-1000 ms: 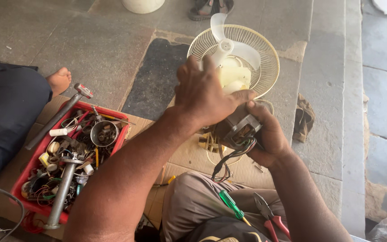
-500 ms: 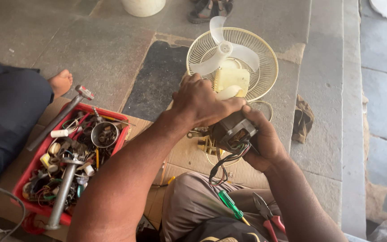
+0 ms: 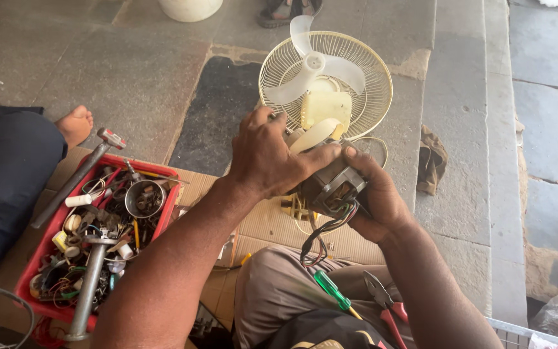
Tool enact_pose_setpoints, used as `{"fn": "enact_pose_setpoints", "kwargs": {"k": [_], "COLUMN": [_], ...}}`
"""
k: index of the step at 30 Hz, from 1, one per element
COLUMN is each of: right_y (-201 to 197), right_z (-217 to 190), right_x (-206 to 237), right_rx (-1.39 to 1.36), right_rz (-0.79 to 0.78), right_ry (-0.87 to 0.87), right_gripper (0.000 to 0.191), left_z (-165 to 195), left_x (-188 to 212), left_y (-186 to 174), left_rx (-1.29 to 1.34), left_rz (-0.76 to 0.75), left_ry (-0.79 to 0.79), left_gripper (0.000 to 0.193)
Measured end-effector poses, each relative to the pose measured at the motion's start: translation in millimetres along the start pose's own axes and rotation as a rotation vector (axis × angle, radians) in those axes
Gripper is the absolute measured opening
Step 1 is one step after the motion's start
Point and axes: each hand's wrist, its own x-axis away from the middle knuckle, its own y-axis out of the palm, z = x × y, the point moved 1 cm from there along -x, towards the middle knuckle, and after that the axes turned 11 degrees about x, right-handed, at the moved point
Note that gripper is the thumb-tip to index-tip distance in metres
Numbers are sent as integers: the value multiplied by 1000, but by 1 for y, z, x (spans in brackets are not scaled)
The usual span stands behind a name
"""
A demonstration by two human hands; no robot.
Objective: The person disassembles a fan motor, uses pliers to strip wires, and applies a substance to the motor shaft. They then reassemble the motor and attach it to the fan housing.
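Between both hands sits a fan motor (image 3: 332, 187): left hand (image 3: 272, 158) clamps its top, right hand (image 3: 372, 197) cups it underneath. Red parts tray (image 3: 53, 226) sits left of them.

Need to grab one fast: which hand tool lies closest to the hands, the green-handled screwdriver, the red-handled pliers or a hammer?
The green-handled screwdriver on the lap, just below the right hand. The red-handled pliers lie slightly farther; both hammers are by the red tray.

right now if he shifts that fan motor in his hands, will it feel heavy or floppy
The fan motor looks like a rigid metal block, so probably dense and heavy for its size. Both the left hand and right hand cup it. Its loose wires would likely dangle.
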Motion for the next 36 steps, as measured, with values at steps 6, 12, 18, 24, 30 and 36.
{"fn": "enact_pose_setpoints", "kwargs": {"k": [6,12,18,24,30,36], "right_y": [-1,-2,-1,-7,-16,-22], "right_z": [-1,-3,1,0,2,5], "right_x": [4,5,6,11,18,31], "right_rx": [-13,43,7,18,34,42], "right_rz": [-113,-111,-127,-97,-34,36], "right_ry": [-61,-94,-109,-73,-40,-1], "right_gripper": [55,53,53,55,59,60], "left_z": [-5,-4,-2,-5,-3,-3], "left_x": [-2,-5,-2,0,2,5], "left_y": [4,7,6,4,1,0], "left_rx": [46,-23,25,113,159,241], "left_rz": [21,16,23,71,109,76], "left_ry": [49,75,120,99,181,127], "left_gripper": [72,75,65,55,48,49]}}
